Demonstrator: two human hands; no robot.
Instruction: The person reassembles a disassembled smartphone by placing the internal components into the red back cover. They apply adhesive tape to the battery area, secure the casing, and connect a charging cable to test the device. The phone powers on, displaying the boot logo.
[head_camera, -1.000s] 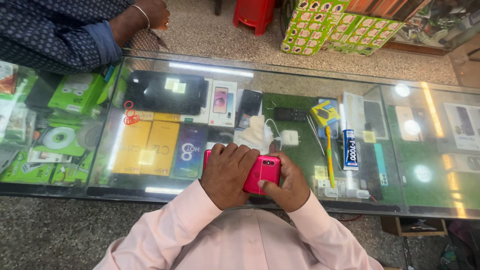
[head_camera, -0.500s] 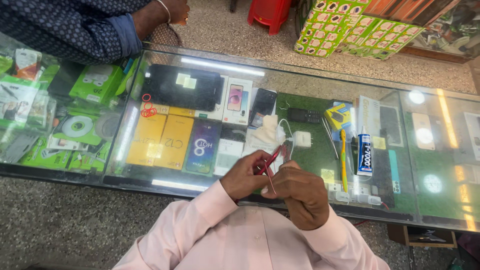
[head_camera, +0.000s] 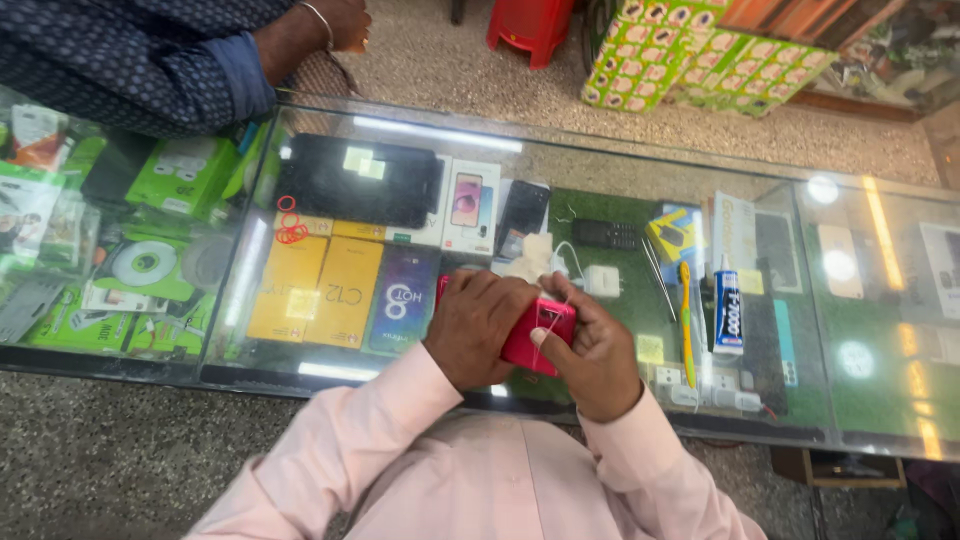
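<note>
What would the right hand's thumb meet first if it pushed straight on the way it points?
The right hand has its thumb aimed left, already against the red phone; past that, likely the left hand.

Bright, even light is falling from above; round and strip lamps are glaring off the glass counter top (head_camera: 880, 330), washing out its right end. Edges are bending slightly.
</note>
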